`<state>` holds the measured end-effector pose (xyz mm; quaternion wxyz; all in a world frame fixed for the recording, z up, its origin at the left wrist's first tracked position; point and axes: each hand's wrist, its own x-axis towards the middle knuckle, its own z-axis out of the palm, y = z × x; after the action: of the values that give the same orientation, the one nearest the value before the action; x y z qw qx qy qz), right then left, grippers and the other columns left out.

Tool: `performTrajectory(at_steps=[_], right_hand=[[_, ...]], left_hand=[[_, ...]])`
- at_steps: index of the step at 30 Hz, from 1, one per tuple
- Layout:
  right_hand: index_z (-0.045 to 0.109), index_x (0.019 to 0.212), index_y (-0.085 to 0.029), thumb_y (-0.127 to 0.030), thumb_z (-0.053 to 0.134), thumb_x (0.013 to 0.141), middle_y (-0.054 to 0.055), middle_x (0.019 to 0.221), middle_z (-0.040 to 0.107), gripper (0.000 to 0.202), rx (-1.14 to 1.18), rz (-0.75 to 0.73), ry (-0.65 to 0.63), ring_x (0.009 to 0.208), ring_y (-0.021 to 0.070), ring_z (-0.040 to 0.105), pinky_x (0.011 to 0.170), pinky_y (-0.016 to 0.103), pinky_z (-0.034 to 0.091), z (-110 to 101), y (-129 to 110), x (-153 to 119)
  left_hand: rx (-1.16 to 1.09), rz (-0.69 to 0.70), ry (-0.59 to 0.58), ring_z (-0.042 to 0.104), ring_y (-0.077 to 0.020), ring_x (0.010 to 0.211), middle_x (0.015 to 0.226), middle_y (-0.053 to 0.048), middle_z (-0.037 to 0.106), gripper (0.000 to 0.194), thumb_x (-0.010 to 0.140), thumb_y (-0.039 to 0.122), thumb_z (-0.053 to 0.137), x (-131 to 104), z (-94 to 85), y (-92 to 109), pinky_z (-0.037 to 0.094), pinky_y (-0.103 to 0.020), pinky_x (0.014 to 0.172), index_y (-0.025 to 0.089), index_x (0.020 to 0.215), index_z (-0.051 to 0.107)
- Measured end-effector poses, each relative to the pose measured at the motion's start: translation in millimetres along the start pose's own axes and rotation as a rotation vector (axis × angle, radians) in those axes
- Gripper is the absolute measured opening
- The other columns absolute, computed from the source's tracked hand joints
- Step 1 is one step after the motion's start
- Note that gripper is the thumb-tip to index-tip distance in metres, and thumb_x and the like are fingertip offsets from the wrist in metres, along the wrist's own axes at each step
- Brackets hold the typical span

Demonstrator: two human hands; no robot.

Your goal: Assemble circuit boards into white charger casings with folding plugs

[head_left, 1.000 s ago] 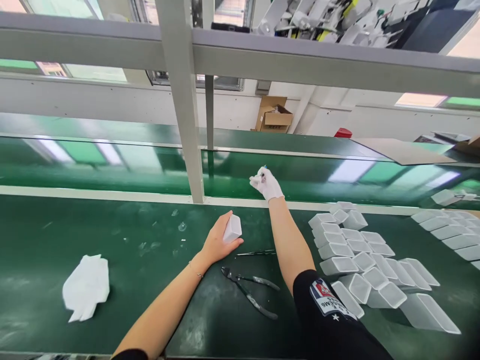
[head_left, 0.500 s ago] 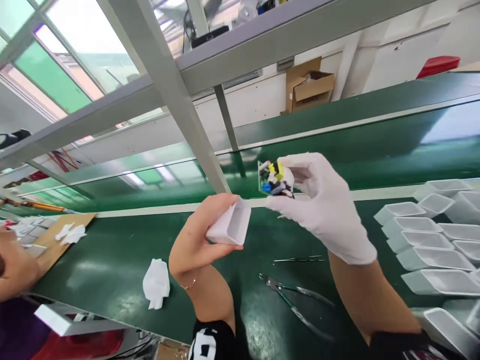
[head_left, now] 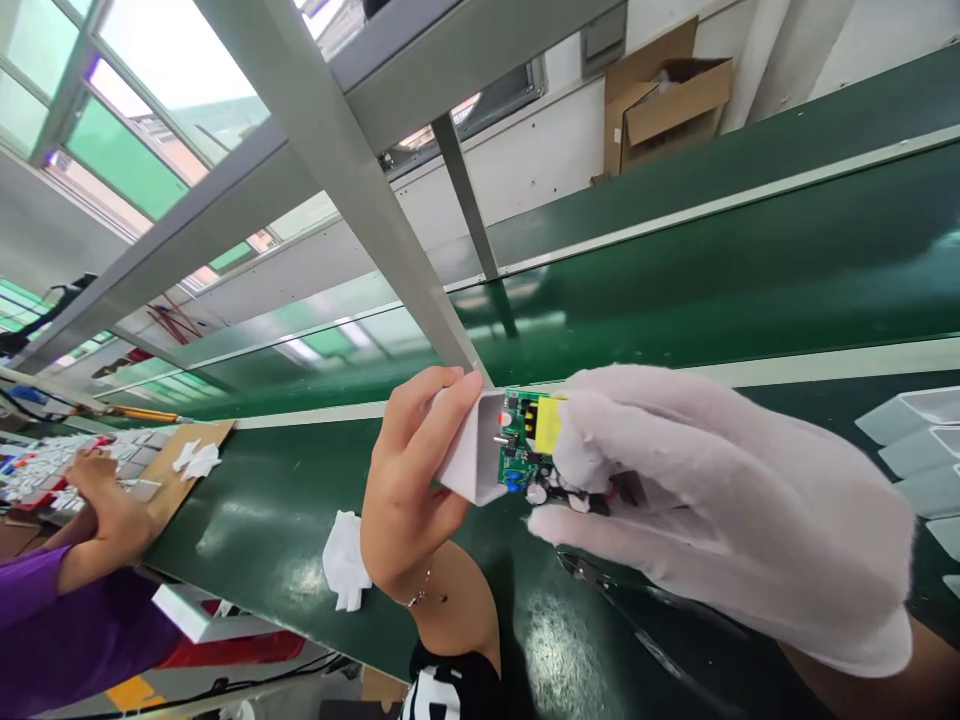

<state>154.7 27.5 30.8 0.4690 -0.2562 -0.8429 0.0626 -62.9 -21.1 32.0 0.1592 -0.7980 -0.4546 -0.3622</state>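
Observation:
My bare left hand (head_left: 416,470) is closed round a white plastic housing (head_left: 474,450), its open end facing right. In my white-gloved right hand (head_left: 720,500) is a green circuit board (head_left: 517,455) with a yellow transformer (head_left: 547,425) and small blue and black parts. The board's left edge is at the mouth of the housing; whether any of it has gone inside I cannot tell. Gloved fingers hide the board's right end. Below the gloved hand lie pliers (head_left: 592,575) with dark handles, partly covered by it.
Several white housings (head_left: 919,440) stand at the right edge. A crumpled white glove (head_left: 346,560) lies left on the green table (head_left: 262,510). Farther left, a co-worker's hand (head_left: 101,480) is beside a brown board (head_left: 180,470) and many small white parts. A grey metal post (head_left: 390,210) rises behind the housing.
My right hand has brought the circuit board left and down to the housing's mouth. The view has shifted, and the gloved hand looks larger and nearer. My left hand keeps hold of the housing.

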Motion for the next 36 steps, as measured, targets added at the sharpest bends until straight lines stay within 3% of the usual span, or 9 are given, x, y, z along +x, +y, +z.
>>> performTrajectory(at_steps=[5,9,12,16,18,22,28,32,36], right_hand=[[0.063,0.099,-0.023,-0.034,0.057,0.094,0.000,0.093,0.075,0.013,-0.191,-0.067,0.090,0.054,0.0146,0.061,0.045,0.031,0.038,3.7,-3.9,-4.7],[0.064,0.113,-0.022,-0.030,0.062,0.092,0.002,0.100,0.078,0.023,-0.309,-0.108,0.164,0.060,0.0161,0.064,0.048,0.034,0.038,9.0,-4.3,-8.8],[0.063,0.120,-0.019,-0.032,0.058,0.096,0.006,0.113,0.076,0.027,-0.300,-0.138,0.129,0.075,0.0181,0.070,0.052,0.033,0.043,11.1,-4.1,-9.3],[0.059,0.129,-0.013,-0.023,0.054,0.098,0.010,0.122,0.073,0.033,-0.245,-0.210,0.046,0.097,0.0191,0.073,0.057,0.029,0.051,11.9,-0.8,-10.6],[0.056,0.135,-0.011,-0.017,0.055,0.096,0.012,0.129,0.071,0.039,-0.221,-0.220,0.061,0.110,0.0209,0.072,0.068,0.027,0.058,12.4,1.7,-12.4],[0.056,0.132,-0.011,-0.013,0.055,0.095,0.014,0.131,0.071,0.036,-0.100,-0.227,0.113,0.125,0.0221,0.066,0.101,0.028,0.059,11.9,4.5,-14.1],[0.059,0.131,-0.010,-0.016,0.058,0.094,0.016,0.130,0.071,0.037,-0.080,-0.292,0.106,0.127,0.0273,0.066,0.110,0.037,0.058,6.7,3.5,-13.6],[0.062,0.124,-0.017,-0.015,0.057,0.094,0.009,0.133,0.071,0.031,0.000,-0.236,0.093,0.131,0.0237,0.064,0.119,0.033,0.051,5.2,4.8,-18.3],[0.059,0.130,-0.016,-0.015,0.058,0.094,0.009,0.139,0.067,0.036,0.034,-0.276,0.067,0.139,0.0245,0.058,0.121,0.034,0.048,2.6,5.1,-20.2]], left_hand=[[-0.010,-0.025,0.029,0.057,-0.0260,0.123,0.134,-0.009,0.057,0.063,0.094,0.014,0.057,-1.5,1.4,2.8,0.053,-0.040,0.105,0.031,0.153,0.043],[-0.008,-0.017,0.027,0.058,-0.0275,0.122,0.134,-0.009,0.057,0.065,0.093,0.015,0.059,-1.3,3.3,-0.9,0.053,-0.042,0.104,0.033,0.154,0.043],[0.008,-0.015,0.053,0.058,-0.0263,0.120,0.133,-0.008,0.058,0.065,0.093,0.014,0.056,-0.8,5.4,-4.7,0.053,-0.042,0.103,0.034,0.153,0.043],[0.003,-0.022,0.099,0.057,-0.0236,0.120,0.131,-0.007,0.058,0.062,0.093,0.016,0.058,-2.0,8.2,-8.5,0.054,-0.038,0.102,0.034,0.152,0.045],[-0.020,-0.028,0.127,0.057,-0.0235,0.121,0.131,-0.006,0.057,0.062,0.094,0.020,0.060,-3.5,9.2,-9.2,0.054,-0.038,0.101,0.035,0.152,0.045],[-0.028,-0.042,0.175,0.058,-0.0259,0.119,0.131,-0.007,0.057,0.061,0.095,0.028,0.062,-6.2,9.9,-8.4,0.056,-0.040,0.098,0.036,0.152,0.043],[-0.054,-0.040,0.136,0.060,-0.0260,0.115,0.130,-0.007,0.059,0.054,0.100,0.035,0.053,-5.0,11.6,-4.0,0.055,-0.043,0.100,0.038,0.153,0.041],[-0.074,-0.026,0.149,0.062,-0.0239,0.114,0.128,-0.008,0.059,0.053,0.101,0.034,0.052,-4.2,12.0,-2.4,0.056,-0.041,0.099,0.035,0.154,0.041],[-0.099,-0.012,0.102,0.062,-0.0229,0.117,0.129,-0.007,0.058,0.051,0.103,0.031,0.049,-3.9,10.7,-2.9,0.055,-0.040,0.102,0.035,0.153,0.042]])
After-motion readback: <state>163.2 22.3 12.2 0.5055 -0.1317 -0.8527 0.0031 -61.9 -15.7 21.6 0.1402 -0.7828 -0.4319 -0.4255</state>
